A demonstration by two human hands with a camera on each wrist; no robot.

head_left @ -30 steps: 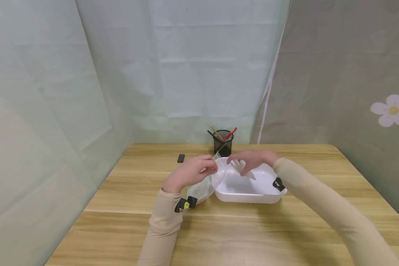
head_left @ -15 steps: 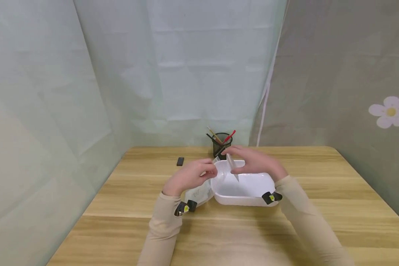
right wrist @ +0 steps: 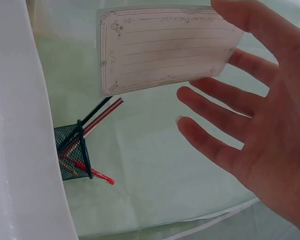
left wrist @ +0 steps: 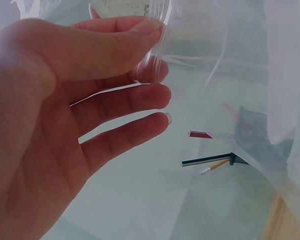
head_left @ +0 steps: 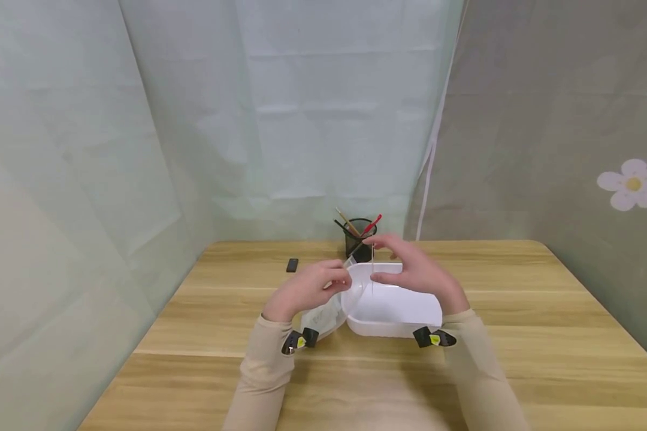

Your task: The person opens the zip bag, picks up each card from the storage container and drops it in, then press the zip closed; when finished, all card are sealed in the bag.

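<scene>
Lined card point(right wrist: 165, 47), pale cream with an ornate printed border, pinched by the right hand point(head_left: 417, 272) over the white tub point(head_left: 393, 311), left hand point(head_left: 307, 287) fingers point(left wrist: 135, 97) clamped on a clear plastic bag point(head_left: 326, 311), mesh pen cup point(head_left: 360, 239) behind on the wooden surface point(head_left: 356, 383).

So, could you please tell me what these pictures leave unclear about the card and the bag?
- Card: its far face is turned away in the right wrist view; edge-on and thin in the head view.
- Bag: the left hand hides much of it in the head view; its print is too small to read.
- Tub: its near floor is hidden behind its wall.
</scene>
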